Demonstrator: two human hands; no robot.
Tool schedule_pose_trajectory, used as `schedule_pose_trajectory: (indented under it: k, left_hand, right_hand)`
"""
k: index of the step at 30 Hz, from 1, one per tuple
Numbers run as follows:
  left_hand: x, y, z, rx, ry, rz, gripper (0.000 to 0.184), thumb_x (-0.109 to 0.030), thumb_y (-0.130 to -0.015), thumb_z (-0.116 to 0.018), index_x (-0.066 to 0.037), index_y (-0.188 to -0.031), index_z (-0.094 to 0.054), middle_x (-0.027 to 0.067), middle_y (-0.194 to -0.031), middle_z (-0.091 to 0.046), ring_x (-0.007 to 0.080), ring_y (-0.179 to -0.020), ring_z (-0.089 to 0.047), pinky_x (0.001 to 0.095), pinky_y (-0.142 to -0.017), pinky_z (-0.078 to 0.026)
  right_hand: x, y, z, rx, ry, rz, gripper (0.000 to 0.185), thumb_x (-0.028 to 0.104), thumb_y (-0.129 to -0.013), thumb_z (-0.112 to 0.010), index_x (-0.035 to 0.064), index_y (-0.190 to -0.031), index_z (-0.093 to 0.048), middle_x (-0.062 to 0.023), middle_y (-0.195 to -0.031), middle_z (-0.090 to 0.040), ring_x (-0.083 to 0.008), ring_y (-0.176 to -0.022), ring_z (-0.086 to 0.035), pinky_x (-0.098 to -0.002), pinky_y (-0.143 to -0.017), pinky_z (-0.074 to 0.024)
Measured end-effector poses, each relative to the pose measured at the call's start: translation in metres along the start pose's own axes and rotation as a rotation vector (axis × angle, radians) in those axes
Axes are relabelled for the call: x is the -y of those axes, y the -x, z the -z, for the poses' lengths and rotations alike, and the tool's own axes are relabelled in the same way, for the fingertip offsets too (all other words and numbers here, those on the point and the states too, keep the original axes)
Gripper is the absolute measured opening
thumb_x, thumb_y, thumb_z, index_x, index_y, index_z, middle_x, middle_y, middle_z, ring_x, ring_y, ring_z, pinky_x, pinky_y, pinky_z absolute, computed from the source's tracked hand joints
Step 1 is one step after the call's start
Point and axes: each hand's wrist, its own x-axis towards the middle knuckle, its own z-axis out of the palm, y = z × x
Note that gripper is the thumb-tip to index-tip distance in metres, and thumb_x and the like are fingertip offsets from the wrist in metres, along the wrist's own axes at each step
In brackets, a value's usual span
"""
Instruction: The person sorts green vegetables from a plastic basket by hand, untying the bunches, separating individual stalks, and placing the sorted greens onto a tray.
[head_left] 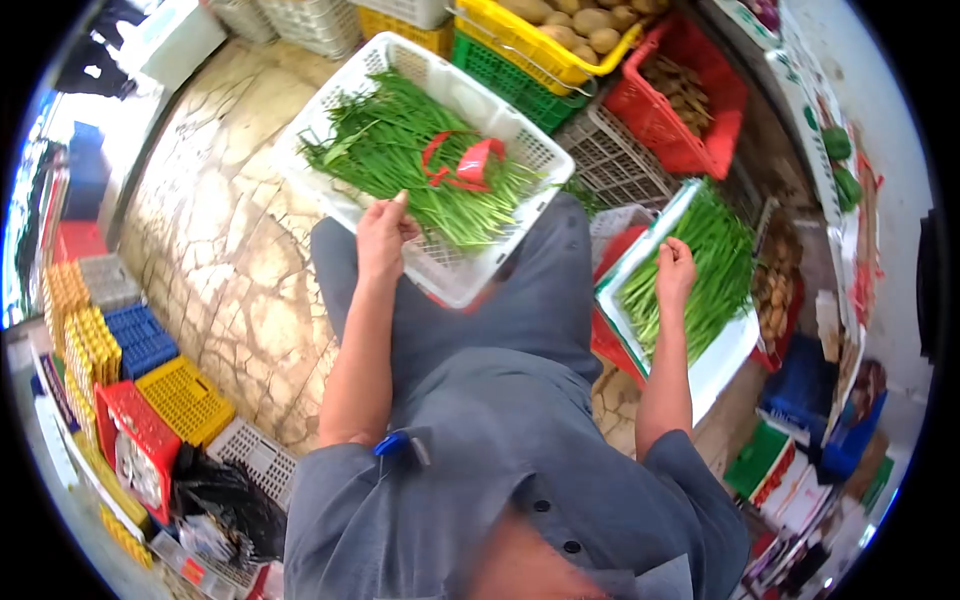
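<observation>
Long green garlic chives (pixel 390 140) lie in a white plastic crate (pixel 330 200) at my knees. On top of them rests a loop of red tape or ribbon (pixel 480 165). My left hand (pixel 382 238) is closed at the crate's near edge, thumb pressed to the fingers beside the stems; whatever it pinches is too small to make out. A second heap of garlic chives (pixel 710 260) fills a white tray (pixel 728 365) on my right. Above that heap my right hand (pixel 676 268) is closed in a pinch, with its contents not discernible.
Ahead stand a yellow crate of potatoes (pixel 560 30), a green crate (pixel 505 80) and a red basket of ginger-like roots (pixel 685 85). To the left are egg trays (pixel 95 345), a yellow crate (pixel 185 400) and a black plastic bag (pixel 230 500). The floor (pixel 240 250) is stone-patterned.
</observation>
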Motion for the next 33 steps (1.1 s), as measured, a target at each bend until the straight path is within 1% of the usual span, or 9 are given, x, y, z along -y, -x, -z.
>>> schedule_pose_trajectory:
  k: [2, 6, 9, 12, 13, 17, 21, 28, 33]
  left_hand:
    - [0.007, 0.001, 0.004, -0.026, -0.054, 0.022, 0.027, -0.024, -0.094, -0.072, -0.007, -0.080, -0.056, 0.0027, -0.063, -0.058, 0.0126, -0.053, -0.056, 0.0262, -0.052, -0.046]
    - [0.013, 0.017, 0.009, 0.017, -0.068, 0.049, 0.024, -0.022, -0.094, -0.072, -0.010, -0.081, -0.056, -0.0010, -0.062, -0.054, 0.0125, -0.055, -0.058, 0.0271, -0.055, -0.051]
    - [0.015, 0.019, 0.029, 0.072, 0.005, -0.040, 0.028, -0.020, -0.094, -0.071, -0.001, -0.112, -0.060, 0.0097, -0.091, -0.067, 0.0166, -0.074, -0.066, 0.0302, -0.068, -0.055]
    - [-0.024, 0.051, 0.011, -0.067, 0.016, -0.095, 0.066, -0.017, -0.093, -0.070, 0.006, -0.146, -0.037, 0.0184, -0.131, -0.057, 0.0217, -0.106, -0.063, 0.0334, -0.082, -0.055]
    - [-0.025, 0.055, 0.020, -0.014, -0.019, -0.093, 0.086, -0.017, -0.094, -0.068, 0.002, -0.157, -0.012, 0.0220, -0.153, -0.036, 0.0283, -0.114, -0.059, 0.0398, -0.090, -0.054]
    - [-0.008, 0.053, 0.048, -0.030, 0.004, -0.058, 0.057, -0.020, -0.096, -0.068, 0.003, -0.142, -0.043, 0.0174, -0.128, -0.060, 0.0217, -0.097, -0.066, 0.0349, -0.084, -0.056]
    - [0.007, 0.055, 0.051, -0.048, 0.009, -0.058, 0.034, -0.021, -0.099, -0.065, 0.000, -0.125, -0.056, 0.0117, -0.108, -0.067, 0.0179, -0.088, -0.067, 0.0319, -0.080, -0.056]
    - [0.001, 0.055, 0.029, 0.036, 0.048, 0.005, 0.028, -0.023, -0.100, -0.062, -0.001, -0.117, -0.060, 0.0096, -0.100, -0.069, 0.0152, -0.082, -0.066, 0.0292, -0.076, -0.055]
    - [0.011, 0.051, 0.035, 0.038, -0.019, 0.009, 0.028, -0.023, -0.100, -0.062, -0.001, -0.117, -0.060, 0.0090, -0.098, -0.069, 0.0152, -0.081, -0.066, 0.0289, -0.075, -0.055]
  right_hand:
    - [0.070, 0.014, -0.025, 0.098, -0.239, 0.020, 0.021, 0.012, -0.095, -0.066, 0.0005, -0.112, -0.068, -0.0026, -0.083, -0.067, -0.0077, -0.069, -0.059, -0.0250, -0.064, -0.0500]
    - [0.165, 0.049, -0.108, 0.462, -0.397, 0.215, 0.016, 0.010, -0.093, -0.066, -0.0009, -0.104, -0.069, -0.0044, -0.083, -0.067, -0.0095, -0.075, -0.061, -0.0259, -0.069, -0.0500]
    - [0.193, 0.064, -0.184, 0.795, -0.185, 0.406, 0.023, 0.020, -0.090, -0.063, 0.0007, -0.101, -0.070, -0.0192, -0.092, -0.071, -0.0331, -0.088, -0.069, -0.0388, -0.078, -0.0527]
    - [0.191, 0.075, -0.260, 0.877, 0.305, 0.469, 0.035, 0.032, -0.086, -0.068, -0.0013, -0.095, -0.071, -0.0212, -0.092, -0.072, -0.0373, -0.087, -0.070, -0.0454, -0.078, -0.0540]
    - [0.199, 0.081, -0.271, 0.890, 0.448, 0.453, 0.036, 0.034, -0.085, -0.069, -0.0008, -0.095, -0.071, -0.0222, -0.093, -0.072, -0.0387, -0.089, -0.069, -0.0470, -0.078, -0.0542]
    - [0.194, 0.086, -0.301, 0.891, 0.636, 0.466, 0.037, 0.035, -0.081, -0.070, 0.0007, -0.093, -0.073, -0.0244, -0.093, -0.071, -0.0406, -0.092, -0.070, -0.0505, -0.080, -0.0546]
    - [0.170, 0.067, -0.312, 0.888, 0.576, 0.455, 0.031, 0.031, -0.082, -0.067, 0.0018, -0.090, -0.073, -0.0240, -0.093, -0.071, -0.0391, -0.092, -0.070, -0.0501, -0.081, -0.0539]
    - [0.152, 0.031, -0.291, 0.897, 0.443, 0.448, 0.028, 0.029, -0.084, -0.064, 0.0039, -0.092, -0.073, -0.0207, -0.092, -0.072, -0.0388, -0.088, -0.069, -0.0476, -0.081, -0.0537]
    - [0.148, 0.053, -0.300, 0.947, 0.513, 0.492, 0.029, 0.023, -0.083, -0.059, 0.0020, -0.096, -0.073, -0.0268, -0.098, -0.070, -0.0433, -0.095, -0.068, -0.0510, -0.086, -0.0528]
